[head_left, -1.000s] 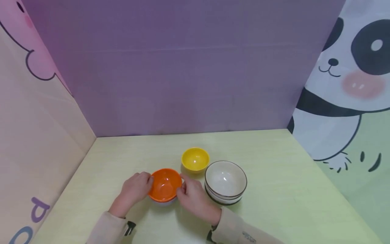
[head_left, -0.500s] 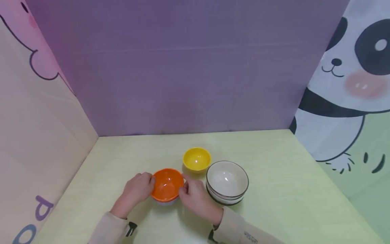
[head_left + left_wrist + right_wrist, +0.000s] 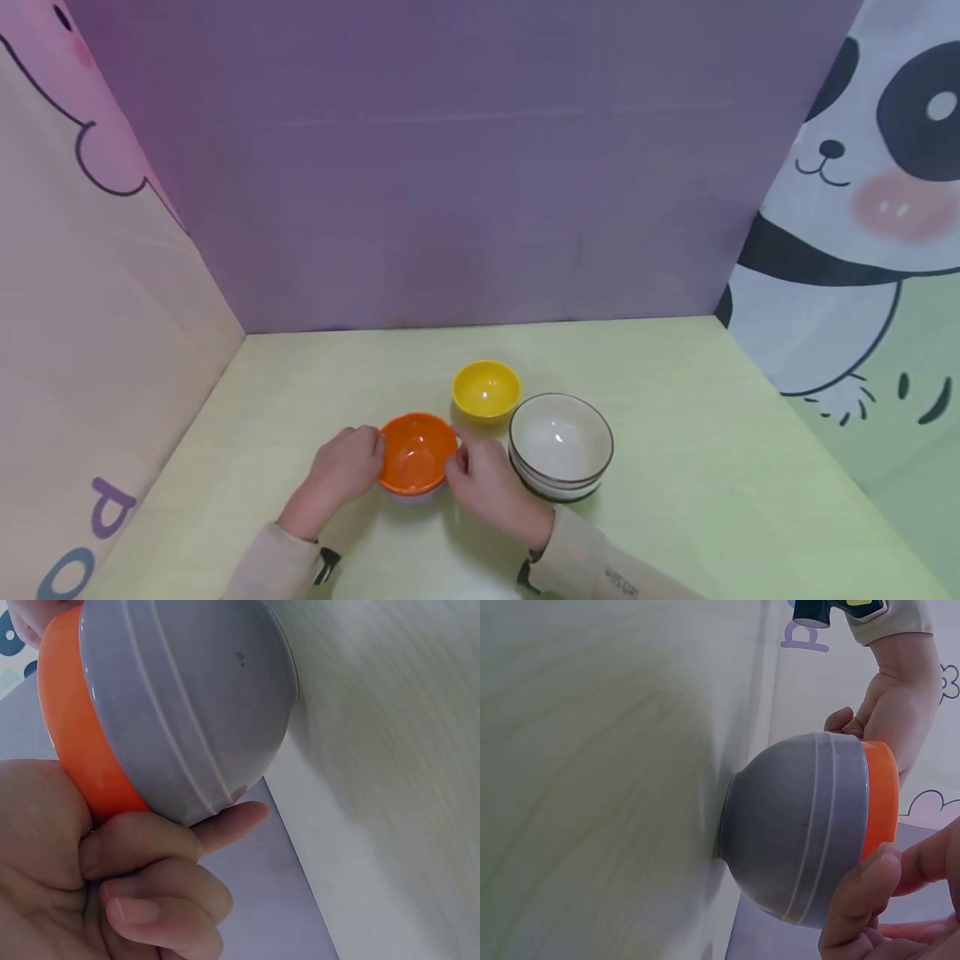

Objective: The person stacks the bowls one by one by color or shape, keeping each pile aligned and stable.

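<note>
An orange bowl point(image 3: 417, 454) is nested inside a grey bowl point(image 3: 780, 817) with raised ridges round its side; only an orange band shows above the grey rim. The grey bowl's foot is right at the tabletop in the right wrist view. My left hand point(image 3: 347, 465) grips the left side of the pair, its fingers curled against the orange band and grey wall point(image 3: 187, 697). On the opposite side, my right hand point(image 3: 491, 483) pinches the rim between thumb and fingers. Behind them stands a small yellow bowl point(image 3: 486, 390).
To the right, close by my right hand, is a stack of white bowls point(image 3: 561, 437) with dark rims. The pale wooden table point(image 3: 690, 467) ends at a purple back panel point(image 3: 480, 167). Printed cartoon panels flank both sides.
Both hands keep their hold, and the nested bowls edge slightly to the right. The head view shifts a little; the yellow bowl and white stack stay in place.
</note>
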The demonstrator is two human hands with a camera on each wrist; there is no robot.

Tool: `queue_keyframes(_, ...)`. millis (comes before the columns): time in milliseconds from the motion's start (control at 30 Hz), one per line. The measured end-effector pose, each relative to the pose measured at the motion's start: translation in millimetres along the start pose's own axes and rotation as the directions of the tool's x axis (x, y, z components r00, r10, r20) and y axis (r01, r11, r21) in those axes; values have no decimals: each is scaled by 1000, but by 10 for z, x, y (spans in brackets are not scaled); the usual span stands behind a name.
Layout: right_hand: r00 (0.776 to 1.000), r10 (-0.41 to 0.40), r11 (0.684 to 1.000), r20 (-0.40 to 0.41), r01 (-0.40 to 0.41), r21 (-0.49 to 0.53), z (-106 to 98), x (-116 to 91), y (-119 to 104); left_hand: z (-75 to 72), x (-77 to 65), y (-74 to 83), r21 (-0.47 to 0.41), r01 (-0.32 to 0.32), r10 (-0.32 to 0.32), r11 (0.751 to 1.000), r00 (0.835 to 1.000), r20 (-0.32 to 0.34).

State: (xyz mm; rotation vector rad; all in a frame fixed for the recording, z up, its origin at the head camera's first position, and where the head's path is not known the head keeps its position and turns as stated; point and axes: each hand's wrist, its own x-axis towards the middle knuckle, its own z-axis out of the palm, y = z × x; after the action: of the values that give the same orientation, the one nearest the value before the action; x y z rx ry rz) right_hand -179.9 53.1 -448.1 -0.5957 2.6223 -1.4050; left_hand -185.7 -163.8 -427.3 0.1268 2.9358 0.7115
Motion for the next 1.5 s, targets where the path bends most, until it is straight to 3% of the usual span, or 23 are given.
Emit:
queue_keyframes(700,1000,7,1000,7,-7,12,-36,0,-28,39,9,4,46,-14,15,999,999,-29)
queue_keyframes(900,1000,22,999,3,-22,25,-17,-12,2,-32,20,-20,49,-14,14,999,1000,8)
queue_keyframes(1000,1000,11,999,8,-11,31,-12,-38,16,-104,65,-6,101,-13,12,995,1000,17)
queue_keyframes(1167,1000,-21,1000,15,21,1,-44,-83,11,-219,243,156,168,-97,102,981,995,-22)
queue_keyframes(1233,999,-29,999,23,30,-18,-60,-102,9,-242,342,265,146,-160,161,976,987,3)
queue_keyframes(1333,998,-59,997,24,60,-49,-67,-132,11,-233,475,422,96,-234,226,967,970,94)
queue_keyframes(1500,996,-89,993,20,91,-70,-54,-169,16,-121,601,570,74,-264,242,962,944,223)
